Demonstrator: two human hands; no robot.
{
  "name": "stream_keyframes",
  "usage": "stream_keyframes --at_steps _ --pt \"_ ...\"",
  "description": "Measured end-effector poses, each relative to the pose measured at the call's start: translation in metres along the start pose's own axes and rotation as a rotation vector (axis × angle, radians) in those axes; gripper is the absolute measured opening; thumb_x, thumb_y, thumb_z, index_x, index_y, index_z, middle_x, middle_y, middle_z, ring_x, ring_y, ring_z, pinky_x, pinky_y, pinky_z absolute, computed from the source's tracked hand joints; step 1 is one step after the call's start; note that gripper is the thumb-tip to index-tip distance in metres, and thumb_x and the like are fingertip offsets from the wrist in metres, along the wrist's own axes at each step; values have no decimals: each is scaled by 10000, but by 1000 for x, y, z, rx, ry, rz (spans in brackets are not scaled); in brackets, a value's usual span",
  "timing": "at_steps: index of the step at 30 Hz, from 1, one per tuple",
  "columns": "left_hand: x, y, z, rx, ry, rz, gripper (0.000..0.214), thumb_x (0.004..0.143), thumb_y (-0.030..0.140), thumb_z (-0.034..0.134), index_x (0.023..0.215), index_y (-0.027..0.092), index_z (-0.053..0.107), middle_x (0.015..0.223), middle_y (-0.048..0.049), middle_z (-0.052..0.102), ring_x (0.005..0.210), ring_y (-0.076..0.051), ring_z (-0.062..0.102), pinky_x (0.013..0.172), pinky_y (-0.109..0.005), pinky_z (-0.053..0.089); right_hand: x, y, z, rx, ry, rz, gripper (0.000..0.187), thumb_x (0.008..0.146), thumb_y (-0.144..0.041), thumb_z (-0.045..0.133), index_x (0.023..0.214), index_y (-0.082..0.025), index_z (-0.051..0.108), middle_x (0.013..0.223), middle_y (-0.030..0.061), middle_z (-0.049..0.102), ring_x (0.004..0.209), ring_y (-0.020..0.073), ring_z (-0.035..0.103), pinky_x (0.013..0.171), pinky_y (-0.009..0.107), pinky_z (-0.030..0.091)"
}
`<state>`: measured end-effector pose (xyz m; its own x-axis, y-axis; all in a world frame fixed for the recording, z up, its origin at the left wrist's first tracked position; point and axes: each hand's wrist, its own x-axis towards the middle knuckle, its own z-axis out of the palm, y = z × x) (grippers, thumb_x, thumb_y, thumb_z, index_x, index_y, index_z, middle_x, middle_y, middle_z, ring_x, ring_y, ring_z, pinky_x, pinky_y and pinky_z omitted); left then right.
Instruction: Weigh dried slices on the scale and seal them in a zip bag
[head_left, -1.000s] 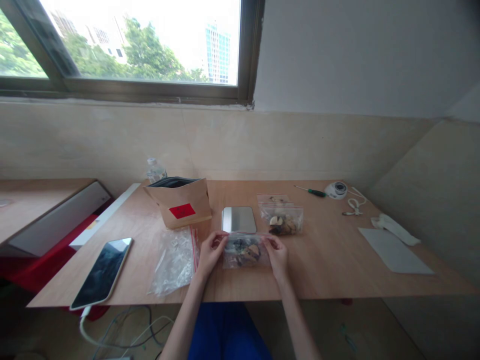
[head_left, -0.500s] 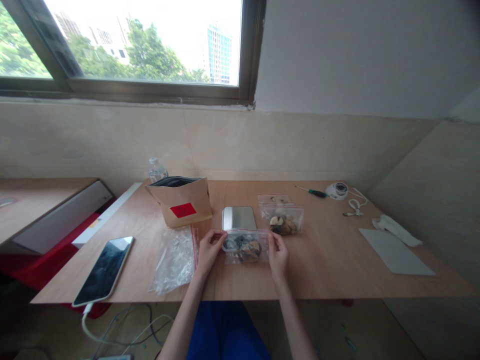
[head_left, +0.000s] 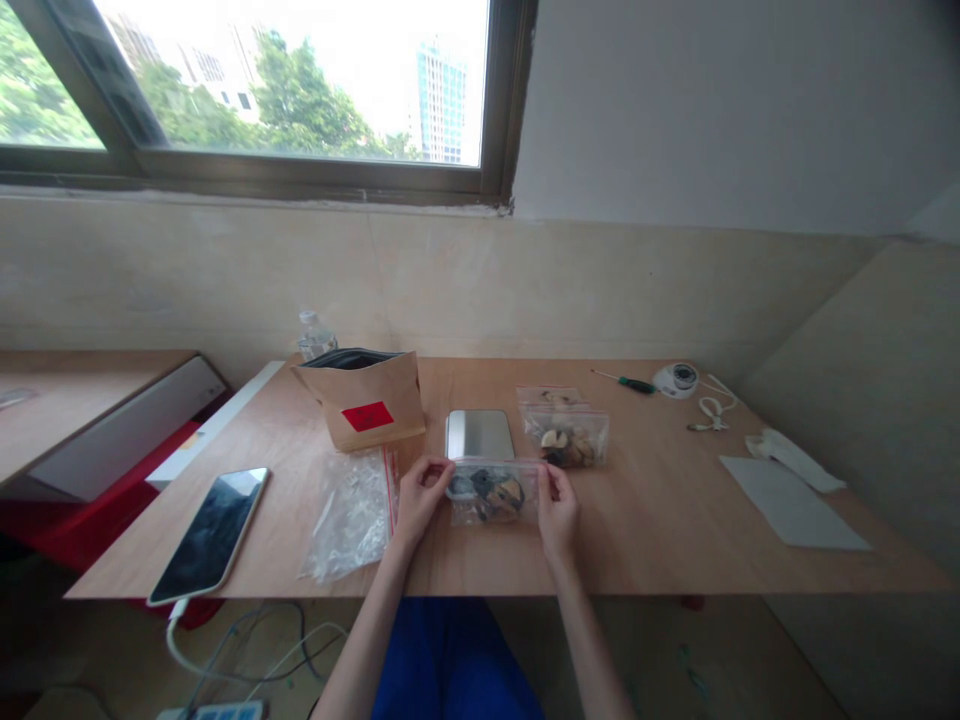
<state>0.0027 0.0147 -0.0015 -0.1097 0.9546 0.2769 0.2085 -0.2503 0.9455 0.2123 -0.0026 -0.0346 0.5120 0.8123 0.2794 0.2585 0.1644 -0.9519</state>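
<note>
A small clear zip bag (head_left: 491, 492) with dark and tan pieces inside lies on the wooden table (head_left: 660, 520), right before me. My left hand (head_left: 418, 496) pinches its top left corner, fingers closed. My right hand (head_left: 556, 505) pinches the top right corner the same way. Just behind the bag sits a small steel scale (head_left: 479, 435). To the right of the scale lie filled zip bags (head_left: 566, 432), stacked one over another.
A brown paper pouch (head_left: 364, 402) with a red label stands open at the back left, a water bottle (head_left: 314, 335) behind it. Empty clear bags (head_left: 352, 512) and a charging phone (head_left: 210, 533) lie to the left. A screwdriver (head_left: 622, 382), a white device (head_left: 675, 379) and paper (head_left: 793, 502) lie to the right.
Both hands and the bag have moved slightly away from me, toward the scale, and the grip has shifted up to the bag's top edge.
</note>
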Motion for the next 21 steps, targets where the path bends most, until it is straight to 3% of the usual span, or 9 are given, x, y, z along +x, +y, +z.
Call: stream_keyframes --at_steps 6,13,16,21 --pt "-1 3 0 -28 1 -16 209 771 378 603 770 170 623 762 -26 645 748 -165 607 696 -248 465 -2 -2 1 23 8 -11 412 816 -532 504 914 -150 623 860 100 688 783 207 637 724 308 498" --pt "1 4 3 -112 -116 -87 264 753 411 618 838 163 642 807 -46 665 771 -173 610 691 -249 467 -1 -14 0 129 -65 18 348 831 -504 504 893 -174 597 826 80 700 759 200 654 703 308 520" --pt "2 2 3 -100 -111 -89 274 744 423 623 809 159 651 794 -51 670 768 -181 613 691 -257 470 -1 -18 0 163 -85 40 351 821 -505 520 902 -175 608 851 91 712 775 214 668 722 333 531" --pt "1 2 2 -101 -97 -56 255 753 409 618 812 161 637 790 -43 661 774 -178 615 707 -258 472 0 -20 0 219 -225 59 339 812 -479 554 933 -175 643 933 94 720 878 232 672 801 359 525"
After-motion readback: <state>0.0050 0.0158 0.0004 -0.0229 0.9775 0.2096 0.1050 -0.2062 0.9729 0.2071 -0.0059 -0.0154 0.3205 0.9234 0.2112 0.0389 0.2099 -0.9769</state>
